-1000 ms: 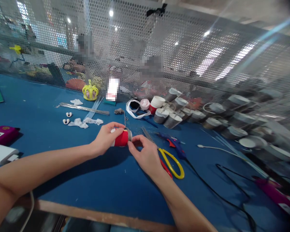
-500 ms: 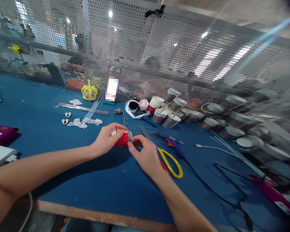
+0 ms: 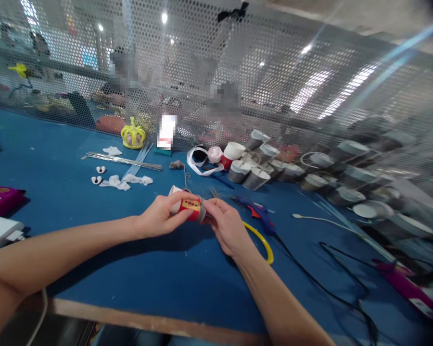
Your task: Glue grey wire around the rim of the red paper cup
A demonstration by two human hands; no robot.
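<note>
A small red and white paper cup (image 3: 190,205) with a gold label lies on its side between my hands, just above the table. My left hand (image 3: 162,214) is wrapped around its white end and middle. A grey band, which looks like wound yarn, circles the cup's right end. My right hand (image 3: 225,221) pinches that banded end with thumb and fingers; its fingertips are partly hidden. A strand of grey yarn (image 3: 176,165) runs from a small bundle behind the cup down towards it. Under my right hand lie yellow-handled scissors (image 3: 267,242), mostly covered.
A blue glue gun (image 3: 261,216) with a black cord lies to the right. Several grey-wrapped cups (image 3: 257,179) stand at the back right. Wire sticks (image 3: 124,162), white scraps and a yellow crown (image 3: 133,137) lie at the back left, before a perforated metal screen (image 3: 187,57).
The cup has turned so its gold label faces me, and has shifted slightly right. My right hand has moved up and right, covering more of the scissors.
</note>
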